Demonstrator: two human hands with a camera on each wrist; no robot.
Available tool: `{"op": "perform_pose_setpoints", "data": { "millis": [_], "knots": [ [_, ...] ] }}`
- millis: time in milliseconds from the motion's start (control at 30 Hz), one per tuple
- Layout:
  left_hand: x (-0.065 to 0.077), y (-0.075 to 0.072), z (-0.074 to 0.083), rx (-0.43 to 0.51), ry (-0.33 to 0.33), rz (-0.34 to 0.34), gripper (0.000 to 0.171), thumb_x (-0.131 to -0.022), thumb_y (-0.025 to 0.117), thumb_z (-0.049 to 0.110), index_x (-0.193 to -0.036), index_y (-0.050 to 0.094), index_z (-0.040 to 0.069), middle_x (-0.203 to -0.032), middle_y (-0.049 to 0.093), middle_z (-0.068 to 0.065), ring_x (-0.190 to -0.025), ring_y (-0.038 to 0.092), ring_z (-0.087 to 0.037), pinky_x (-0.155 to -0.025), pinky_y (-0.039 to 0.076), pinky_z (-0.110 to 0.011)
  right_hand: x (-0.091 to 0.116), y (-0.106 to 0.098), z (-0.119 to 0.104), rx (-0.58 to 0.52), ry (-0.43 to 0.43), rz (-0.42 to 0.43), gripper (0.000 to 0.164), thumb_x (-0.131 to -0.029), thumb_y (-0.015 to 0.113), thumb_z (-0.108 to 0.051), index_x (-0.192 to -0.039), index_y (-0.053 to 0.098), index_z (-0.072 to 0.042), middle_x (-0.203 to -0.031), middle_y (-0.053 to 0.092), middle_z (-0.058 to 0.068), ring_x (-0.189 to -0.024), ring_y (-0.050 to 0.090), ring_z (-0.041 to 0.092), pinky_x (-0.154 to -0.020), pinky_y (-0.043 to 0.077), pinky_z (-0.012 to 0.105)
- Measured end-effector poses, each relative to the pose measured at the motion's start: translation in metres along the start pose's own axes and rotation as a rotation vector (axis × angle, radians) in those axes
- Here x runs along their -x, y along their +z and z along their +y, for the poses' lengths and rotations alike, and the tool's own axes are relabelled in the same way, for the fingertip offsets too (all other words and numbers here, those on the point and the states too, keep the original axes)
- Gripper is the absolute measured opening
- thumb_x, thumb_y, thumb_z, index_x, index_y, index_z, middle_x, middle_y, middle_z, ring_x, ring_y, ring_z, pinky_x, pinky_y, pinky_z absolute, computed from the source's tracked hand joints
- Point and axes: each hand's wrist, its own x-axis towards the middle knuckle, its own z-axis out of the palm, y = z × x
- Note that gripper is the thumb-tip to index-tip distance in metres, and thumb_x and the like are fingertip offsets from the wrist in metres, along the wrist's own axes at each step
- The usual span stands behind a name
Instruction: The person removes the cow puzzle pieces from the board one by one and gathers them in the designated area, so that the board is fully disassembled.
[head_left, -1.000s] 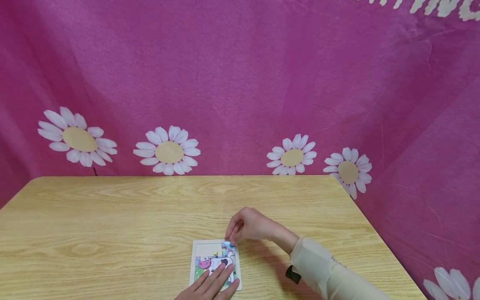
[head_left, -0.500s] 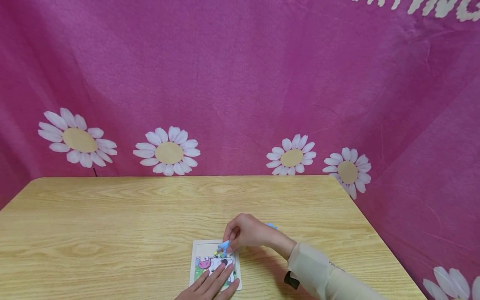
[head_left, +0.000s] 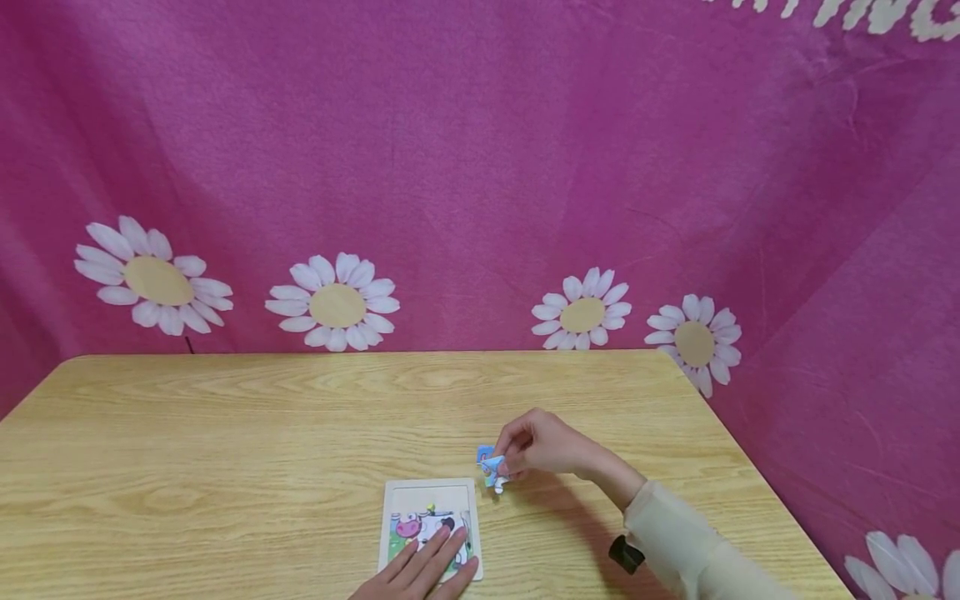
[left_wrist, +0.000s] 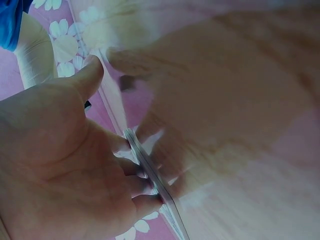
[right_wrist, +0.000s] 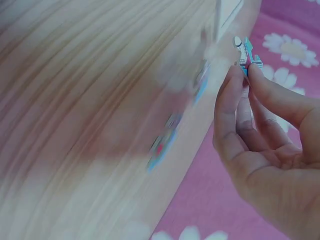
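A white-framed jigsaw puzzle tray (head_left: pixel 387 533) with a cow picture lies at the table's near side. My left hand (head_left: pixel 427 567) rests on its lower part with fingers straight, covering some of the cow. In the left wrist view, the left hand's fingers (left_wrist: pixel 137 185) reach over the tray's edge (left_wrist: pixel 155 177). Just right of the tray's top corner, my right hand (head_left: pixel 543 446) pinches a light-blue and white puzzle piece (head_left: pixel 495 472) between thumb and fingertips. The right wrist view shows that puzzle piece (right_wrist: pixel 245 55) upright in the pinch. The tray's upper part shows bare backing.
Beyond the held piece, a blue puzzle piece (head_left: pixel 483 453) lies on the wooden table (head_left: pixel 225 467). Other loose puzzle pieces (right_wrist: pixel 164 142) lie on the table in the right wrist view. A pink curtain (head_left: pixel 465 167) with daisies hangs behind the table.
My right hand has lifted the puzzle piece out of the tray's upper right corner and carried it right, past the frame. My left hand has stayed on the puzzle.
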Motion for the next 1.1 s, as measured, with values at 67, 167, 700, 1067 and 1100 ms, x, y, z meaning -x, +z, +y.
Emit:
{"op": "perform_pose_setpoints", "data": {
  "millis": [67, 167, 700, 1067, 1100],
  "knots": [
    [0.000, -0.001, 0.000, 0.008, -0.002, -0.005, 0.060, -0.101, 0.029, 0.060, -0.145, 0.047, 0.024, -0.150, 0.045, -0.002, -0.134, 0.044, -0.012, -0.113, 0.017, -0.023, 0.006, -0.008, 0.006, -0.006, 0.020, 0.022, 0.003, -0.085, 0.070, 0.006, -0.085, 0.072, 0.003, -0.070, 0.068, 0.013, -0.062, 0.063, 0.016, -0.064, 0.057, 0.044],
    [0.000, 0.000, 0.000, 0.013, -0.002, 0.008, 0.060, -0.101, 0.030, 0.060, -0.144, 0.048, 0.023, -0.149, 0.046, -0.002, -0.133, 0.045, -0.013, -0.116, 0.000, -0.022, 0.014, -0.021, 0.014, 0.003, 0.040, 0.056, 0.003, -0.084, 0.072, 0.004, -0.086, 0.072, 0.005, -0.070, 0.069, 0.012, -0.062, 0.063, 0.014, -0.062, 0.057, 0.041],
    [-0.002, 0.000, 0.000, 0.005, 0.001, 0.039, 0.058, -0.101, 0.031, 0.059, -0.142, 0.051, 0.022, -0.146, 0.049, -0.003, -0.130, 0.049, -0.014, -0.113, -0.016, -0.027, 0.042, -0.068, 0.056, 0.162, 0.251, 0.236, 0.007, -0.081, 0.075, 0.005, -0.083, 0.068, 0.007, -0.065, 0.058, 0.002, -0.061, 0.063, 0.015, -0.061, 0.057, 0.035],
    [0.000, 0.001, 0.000, -0.030, 0.007, 0.052, 0.060, -0.100, 0.031, 0.061, -0.144, 0.047, 0.023, -0.146, 0.047, -0.003, -0.132, 0.045, -0.013, -0.116, 0.005, -0.024, 0.045, -0.077, 0.059, 0.439, 0.281, 0.300, 0.015, -0.073, 0.082, 0.001, -0.073, 0.067, 0.000, -0.068, 0.060, 0.000, -0.065, 0.052, 0.014, -0.061, 0.047, 0.028],
    [0.000, 0.001, 0.000, -0.026, 0.008, 0.050, 0.060, -0.101, 0.031, 0.061, -0.143, 0.048, 0.023, -0.147, 0.047, -0.003, -0.132, 0.046, -0.013, -0.116, 0.001, -0.025, 0.045, -0.077, 0.060, 0.446, 0.280, 0.299, 0.015, -0.073, 0.082, 0.001, -0.073, 0.067, 0.000, -0.069, 0.060, 0.001, -0.066, 0.052, 0.014, -0.061, 0.046, 0.028]
  ]
}}
